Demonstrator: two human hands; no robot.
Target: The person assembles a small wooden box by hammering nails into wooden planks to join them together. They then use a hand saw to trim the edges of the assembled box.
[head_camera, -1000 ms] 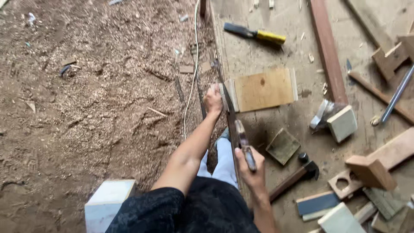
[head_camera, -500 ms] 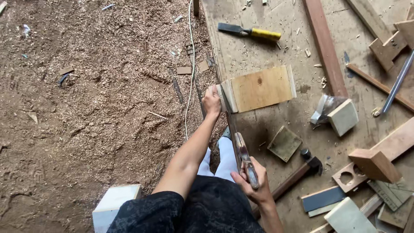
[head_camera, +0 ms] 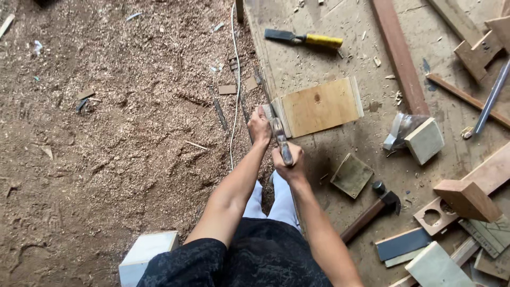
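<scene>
Plywood panel (head_camera: 320,106) lies flat on the board floor (head_camera: 340,58), its near-left short edge right at the floor's edge, next to the sawdust ground (head_camera: 106,133).

Left hand (head_camera: 259,126) sits at the panel's 8 o'clock corner, fingers curled closed against that edge. Looks like a steadying hold so the piece doesn't slide. Right hand (head_camera: 288,159) is just below, fingers wrapped tight around the handle of a narrow metal tool (head_camera: 279,139), possibly a chisel or file. The tool's shaft runs up toward 11 o'clock and its tip meets the panel's left edge beside the left hand. Both hands close together, probably for control at that edge.

Around the panel:
- yellow-handled chisel (head_camera: 304,38) at 12 o'clock, well apart
- long reddish plank (head_camera: 399,56) at 2 o'clock, running diagonally
- pale block (head_camera: 425,140) at 3 o'clock with a clear plastic bag (head_camera: 399,129) touching it; can't tell what's in the bag
- small greenish square tile (head_camera: 351,175) at 5 o'clock, lying tilted
- hammer (head_camera: 372,210) just past the tile, head up, handle toward 7 o'clock
- wooden wedge block (head_camera: 467,199) resting on a piece with a round hole (head_camera: 433,217), far at 4 o'clock
- thin white cord (head_camera: 236,79) running along the sawdust, left of the panel
- white box (head_camera: 143,255) at the person's left side; contents not visible.
</scene>
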